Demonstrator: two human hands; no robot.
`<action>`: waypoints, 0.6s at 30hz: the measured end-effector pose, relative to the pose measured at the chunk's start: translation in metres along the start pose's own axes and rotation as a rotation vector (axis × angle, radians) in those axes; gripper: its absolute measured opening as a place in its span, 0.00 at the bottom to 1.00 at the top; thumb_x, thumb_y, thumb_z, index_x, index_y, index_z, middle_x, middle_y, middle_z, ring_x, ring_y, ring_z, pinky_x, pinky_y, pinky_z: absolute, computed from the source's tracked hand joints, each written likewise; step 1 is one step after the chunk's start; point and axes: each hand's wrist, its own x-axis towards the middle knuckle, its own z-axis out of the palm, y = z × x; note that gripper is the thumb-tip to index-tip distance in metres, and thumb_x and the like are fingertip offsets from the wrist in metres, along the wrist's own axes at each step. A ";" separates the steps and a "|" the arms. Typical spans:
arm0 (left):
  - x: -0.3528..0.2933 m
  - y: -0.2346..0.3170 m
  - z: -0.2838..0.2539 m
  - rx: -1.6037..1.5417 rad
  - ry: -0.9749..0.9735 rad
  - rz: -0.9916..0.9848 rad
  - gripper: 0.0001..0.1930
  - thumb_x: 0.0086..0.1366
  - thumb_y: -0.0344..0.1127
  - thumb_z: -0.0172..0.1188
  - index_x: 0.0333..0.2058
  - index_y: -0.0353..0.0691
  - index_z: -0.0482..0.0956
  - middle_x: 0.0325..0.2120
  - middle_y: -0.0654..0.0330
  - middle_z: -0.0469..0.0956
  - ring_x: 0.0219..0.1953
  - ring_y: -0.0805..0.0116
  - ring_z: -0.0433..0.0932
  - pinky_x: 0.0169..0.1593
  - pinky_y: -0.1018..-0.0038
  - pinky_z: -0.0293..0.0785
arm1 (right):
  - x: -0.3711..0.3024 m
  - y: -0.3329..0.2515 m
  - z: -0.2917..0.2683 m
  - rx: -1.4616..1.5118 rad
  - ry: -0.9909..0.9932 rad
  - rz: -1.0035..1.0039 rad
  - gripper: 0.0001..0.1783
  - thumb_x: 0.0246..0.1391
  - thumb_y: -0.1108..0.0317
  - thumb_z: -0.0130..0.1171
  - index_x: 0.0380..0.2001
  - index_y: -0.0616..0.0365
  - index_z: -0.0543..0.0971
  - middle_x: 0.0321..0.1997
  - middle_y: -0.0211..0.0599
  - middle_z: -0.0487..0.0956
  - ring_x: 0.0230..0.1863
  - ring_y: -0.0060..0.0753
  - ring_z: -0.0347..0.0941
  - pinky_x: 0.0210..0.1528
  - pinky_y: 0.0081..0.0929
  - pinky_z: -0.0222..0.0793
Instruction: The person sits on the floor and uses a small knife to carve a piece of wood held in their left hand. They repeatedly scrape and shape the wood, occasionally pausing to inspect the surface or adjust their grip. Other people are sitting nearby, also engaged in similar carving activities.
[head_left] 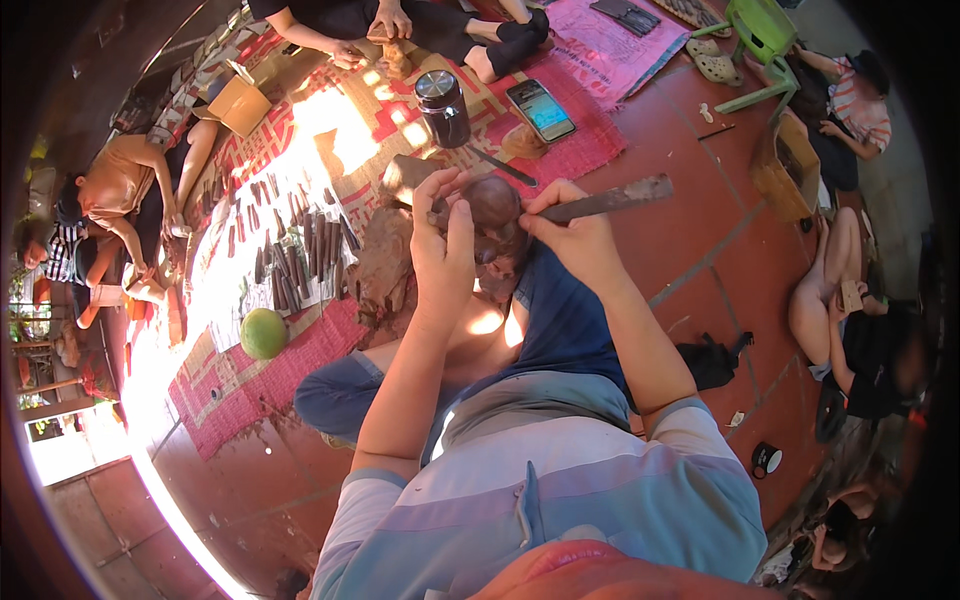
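Over my lap, my left hand [447,228] is curled against the side of a rounded, dark brown carved piece [494,202], steadying it. Its lower part lies in shadow. On the other side, my right hand [577,228] pinches a long, flat, dark chisel-like tool [620,197], whose broad, worn end points out to the right. The tool's other end meets the carved piece, mostly hidden by my fingers. Just left of my left hand stands a rough brown block [385,262]. Beyond the piece, a thin dark blade [503,166] lies on the mat.
A dark flask [443,112] and a phone [541,110] stand ahead on the patterned mat [300,85]. Many carving tools [290,262] lie in sunlight at left, near a green round fruit [264,333]. Other people sit around; one's hands [388,30] hold a carving ahead.
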 end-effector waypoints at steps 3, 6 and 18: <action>-0.002 -0.001 0.002 0.024 0.023 0.000 0.14 0.67 0.31 0.45 0.51 0.38 0.64 0.48 0.57 0.71 0.48 0.72 0.69 0.46 0.77 0.67 | -0.007 -0.011 0.013 -0.196 -0.032 -0.086 0.08 0.42 0.79 0.64 0.22 0.59 0.74 0.23 0.27 0.74 0.27 0.16 0.68 0.30 0.18 0.64; -0.004 -0.001 0.000 0.055 0.002 -0.016 0.13 0.67 0.30 0.45 0.50 0.38 0.65 0.48 0.58 0.71 0.48 0.72 0.69 0.46 0.77 0.67 | 0.002 -0.006 0.005 -0.138 -0.096 -0.045 0.08 0.41 0.78 0.65 0.23 0.59 0.74 0.24 0.28 0.76 0.28 0.16 0.69 0.31 0.18 0.64; -0.002 0.007 0.003 -0.059 0.018 -0.061 0.14 0.64 0.27 0.46 0.49 0.36 0.65 0.46 0.55 0.71 0.50 0.66 0.70 0.56 0.71 0.62 | -0.001 -0.001 0.000 -0.039 -0.093 -0.046 0.07 0.47 0.73 0.63 0.27 0.60 0.74 0.24 0.30 0.75 0.28 0.18 0.69 0.31 0.21 0.64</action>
